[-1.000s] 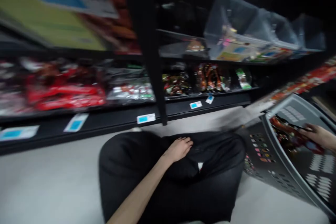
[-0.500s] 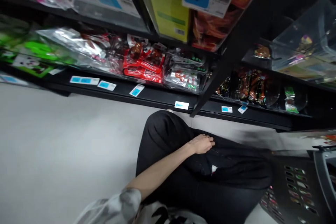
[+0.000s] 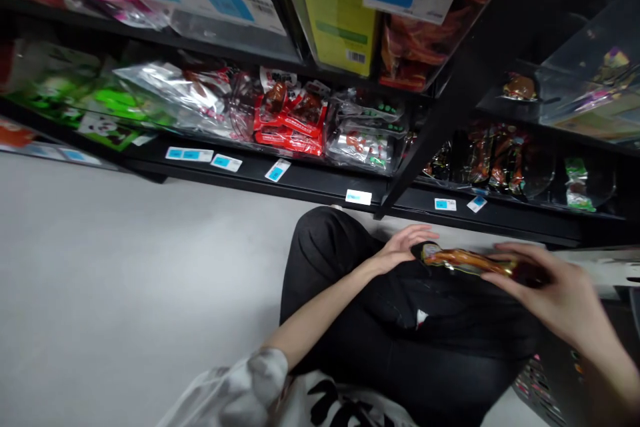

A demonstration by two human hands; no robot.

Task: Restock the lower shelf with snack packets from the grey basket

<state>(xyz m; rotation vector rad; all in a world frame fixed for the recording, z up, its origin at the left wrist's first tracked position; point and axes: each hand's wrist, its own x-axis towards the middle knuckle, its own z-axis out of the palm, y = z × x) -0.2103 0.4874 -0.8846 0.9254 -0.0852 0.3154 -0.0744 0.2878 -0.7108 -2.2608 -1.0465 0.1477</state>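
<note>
My right hand [image 3: 565, 287] grips the right end of a long, shiny snack packet [image 3: 463, 259] between thumb and fingers. The packet has dark ends and a glossy brown food piece showing through its middle. It is held nearly level above my black-trousered lap [image 3: 350, 307]. My left hand [image 3: 403, 247] is at the packet's left end, fingers stretched out and thumb apart. Whether it touches the packet is hard to tell. Similar brown snack packets [image 3: 507, 163] sit on the bottom shelf behind.
A black shelf rack [image 3: 300, 177] runs across in front, its lower edge carrying price labels [image 3: 359, 197]. Red snack packets [image 3: 293, 120] and green packets [image 3: 113, 103] fill its bins. A dark perforated basket [image 3: 550, 373] stands at my right on the pale floor [image 3: 125, 280].
My right hand has come in from the right with the snack packet. My left hand has lifted off my lap and opened towards the packet's end. The view has shifted slightly left.
</note>
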